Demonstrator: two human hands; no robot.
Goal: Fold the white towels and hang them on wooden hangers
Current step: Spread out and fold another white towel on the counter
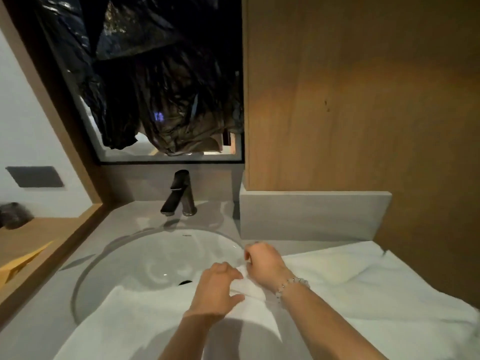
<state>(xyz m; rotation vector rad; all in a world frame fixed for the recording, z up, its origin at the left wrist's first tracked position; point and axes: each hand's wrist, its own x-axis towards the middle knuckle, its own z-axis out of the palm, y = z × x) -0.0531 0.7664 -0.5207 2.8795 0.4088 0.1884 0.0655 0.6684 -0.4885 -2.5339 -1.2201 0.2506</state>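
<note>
A white towel [363,287] lies spread over the grey counter on the right and drapes across the front of the sink basin [145,258]. My right hand [262,263], with a bead bracelet on the wrist, pinches the towel's edge near the basin's right rim. My left hand [218,292] is just left of it, fingers curled onto a bunched fold of the same towel. No wooden hanger is in view.
A dark faucet [179,196] stands behind the basin. Above it a mirror [155,87] shows dark crumpled plastic. A wood panel wall [363,100] rises on the right, with a grey ledge [311,214] at its foot. A wooden shelf [31,245] sits at left.
</note>
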